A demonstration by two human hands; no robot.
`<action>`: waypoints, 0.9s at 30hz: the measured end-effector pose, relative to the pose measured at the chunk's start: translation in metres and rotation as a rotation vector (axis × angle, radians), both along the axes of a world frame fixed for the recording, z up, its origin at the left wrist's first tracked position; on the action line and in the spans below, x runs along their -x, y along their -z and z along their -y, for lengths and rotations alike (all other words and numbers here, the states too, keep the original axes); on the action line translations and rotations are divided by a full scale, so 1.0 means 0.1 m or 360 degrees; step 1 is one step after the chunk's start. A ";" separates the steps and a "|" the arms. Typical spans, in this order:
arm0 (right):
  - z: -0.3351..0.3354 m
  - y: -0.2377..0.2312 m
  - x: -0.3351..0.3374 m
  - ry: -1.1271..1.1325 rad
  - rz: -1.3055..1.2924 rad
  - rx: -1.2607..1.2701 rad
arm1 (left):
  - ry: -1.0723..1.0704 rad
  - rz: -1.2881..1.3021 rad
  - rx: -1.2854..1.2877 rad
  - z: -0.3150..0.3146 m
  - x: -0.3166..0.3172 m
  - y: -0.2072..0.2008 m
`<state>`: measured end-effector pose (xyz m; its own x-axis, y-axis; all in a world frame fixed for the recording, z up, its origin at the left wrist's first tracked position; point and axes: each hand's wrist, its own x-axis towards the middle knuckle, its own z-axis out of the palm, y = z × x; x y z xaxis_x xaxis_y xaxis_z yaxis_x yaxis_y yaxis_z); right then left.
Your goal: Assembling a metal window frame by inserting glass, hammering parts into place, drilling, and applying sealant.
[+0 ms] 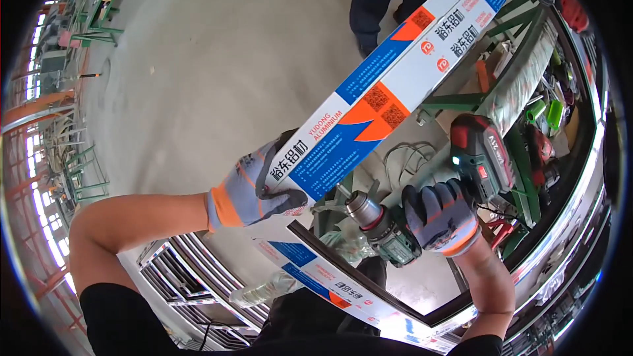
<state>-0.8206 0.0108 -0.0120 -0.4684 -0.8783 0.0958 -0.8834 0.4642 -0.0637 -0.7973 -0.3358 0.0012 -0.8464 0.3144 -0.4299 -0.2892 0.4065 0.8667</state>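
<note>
Head view: left hand point(260, 181) grips the near end of the wrapped bar point(399, 82), right hand point(443, 216) clutches the drill point(393, 236) just beside that end, so yeah, one sloppy twist could gouge it.

A: How is the left arm point(142, 224) set?
B: Sharply bent at the elbow point(82, 234), its forearm running almost level toward the right.

A: And the left hand point(260, 184)?
B: Gripping, thumb point(290, 202) pointing right, the fingers partly hidden on the far side. The wrist looks nearly straight.

A: The right arm point(489, 283)?
B: Bent too, elbow low and out to the right, forearm angled up and inward.

A: Right hand point(440, 217)?
B: Closed in a firm grip, fingers point(432, 199) folded. I can't make out its thumb clearly.

A: Gloved?
B: Both, grey with orange cuffs point(223, 208); the forearms are bare.
</note>
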 end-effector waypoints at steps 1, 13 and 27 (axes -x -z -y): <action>0.02 -0.01 0.00 -0.0005 0.0000 -0.0007 | 0.0017 -0.0057 0.0042 0.01 -0.02 0.02; 0.18 -0.05 0.05 0.0130 -0.0022 -0.0086 | 0.0088 -0.0356 0.0104 0.03 0.06 0.05; 0.21 -0.08 -0.04 0.0103 0.0018 -0.0104 | -0.0027 -0.0292 0.0065 0.11 -0.09 0.19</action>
